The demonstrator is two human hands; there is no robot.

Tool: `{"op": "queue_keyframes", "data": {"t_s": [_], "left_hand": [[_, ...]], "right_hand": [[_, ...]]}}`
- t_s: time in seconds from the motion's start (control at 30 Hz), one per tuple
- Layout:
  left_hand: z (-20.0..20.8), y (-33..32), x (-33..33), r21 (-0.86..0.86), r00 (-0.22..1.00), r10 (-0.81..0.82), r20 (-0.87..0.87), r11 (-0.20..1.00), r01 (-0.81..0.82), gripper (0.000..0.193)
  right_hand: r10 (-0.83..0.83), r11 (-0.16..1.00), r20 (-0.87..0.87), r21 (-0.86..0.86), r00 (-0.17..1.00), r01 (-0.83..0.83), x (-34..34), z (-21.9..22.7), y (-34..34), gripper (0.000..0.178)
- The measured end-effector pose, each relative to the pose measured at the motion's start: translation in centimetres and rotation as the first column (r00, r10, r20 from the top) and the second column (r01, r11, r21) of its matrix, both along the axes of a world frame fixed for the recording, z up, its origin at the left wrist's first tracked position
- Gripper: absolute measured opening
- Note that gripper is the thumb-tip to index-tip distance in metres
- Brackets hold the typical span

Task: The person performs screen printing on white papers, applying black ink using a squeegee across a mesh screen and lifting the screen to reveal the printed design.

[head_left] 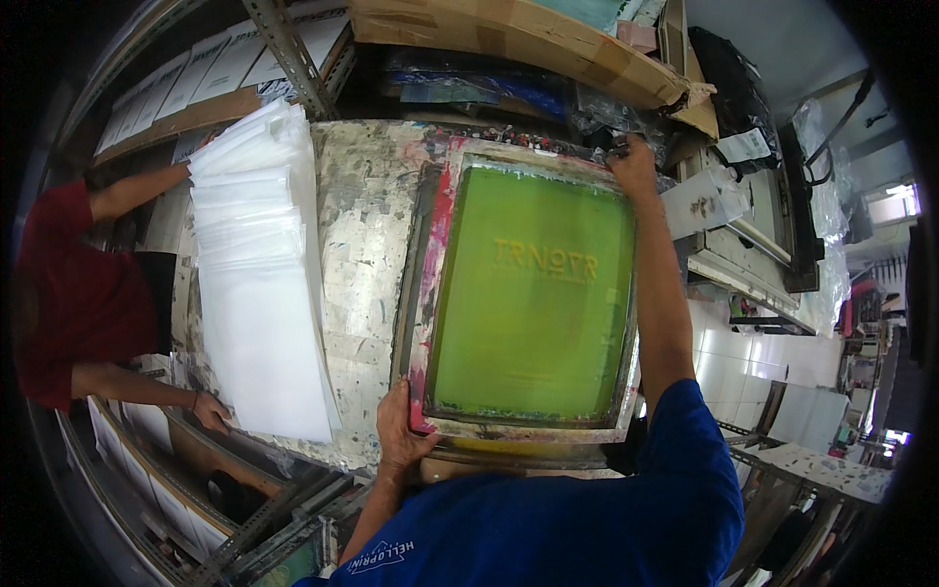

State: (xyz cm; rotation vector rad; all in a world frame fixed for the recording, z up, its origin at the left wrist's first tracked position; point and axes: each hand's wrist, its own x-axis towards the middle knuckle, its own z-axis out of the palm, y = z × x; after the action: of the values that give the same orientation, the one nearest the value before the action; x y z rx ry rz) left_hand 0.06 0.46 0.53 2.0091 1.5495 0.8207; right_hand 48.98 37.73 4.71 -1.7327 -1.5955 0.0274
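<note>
In front of me lies a screen printing frame, its wooden rim stained pink and white, with a green mesh that bears faint yellowish lettering. My left hand grips the frame's near left corner, thumb along the near edge. At the far right corner, my right hand has its fingers curled around a small dark part; its shape is hard to make out. Left of the frame, a tall overlapping stack of whitish plastic bags rests on the same table.
The worktable is paint-spotted. On the left stands a co-worker in a red shirt, hands at the stack's outer edge. Cardboard and dark plastic wrap sit beyond the frame. A metal rack post rises at the far left; equipment stands right.
</note>
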Motion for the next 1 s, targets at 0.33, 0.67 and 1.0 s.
{"op": "queue_keyframes", "data": {"t_s": [0.33,0.67,1.0], "left_hand": [[0.2,-0.1,-0.1,-0.012,1.0,-0.005,-0.004,1.0,0.005,0.116],[-0.4,-0.1,0.0,0.029,1.0,-0.003,-0.021,1.0,0.004,0.115],[-0.2,-0.2,-0.2,-0.003,1.0,-0.008,-0.008,1.0,0.008,0.115]], "right_hand": [[0.021,0.934,-0.008,-0.357,1.0,-0.022,0.2,1.8,0.6,0.022],[0.01,0.986,-0.443,-0.147,0.896,-0.084,0.8,-3.2,-0.5,0.066],[0.11,0.994,-0.706,0.068,0.7,-0.088,0.3,-5.2,-1.2,0.07]]}}
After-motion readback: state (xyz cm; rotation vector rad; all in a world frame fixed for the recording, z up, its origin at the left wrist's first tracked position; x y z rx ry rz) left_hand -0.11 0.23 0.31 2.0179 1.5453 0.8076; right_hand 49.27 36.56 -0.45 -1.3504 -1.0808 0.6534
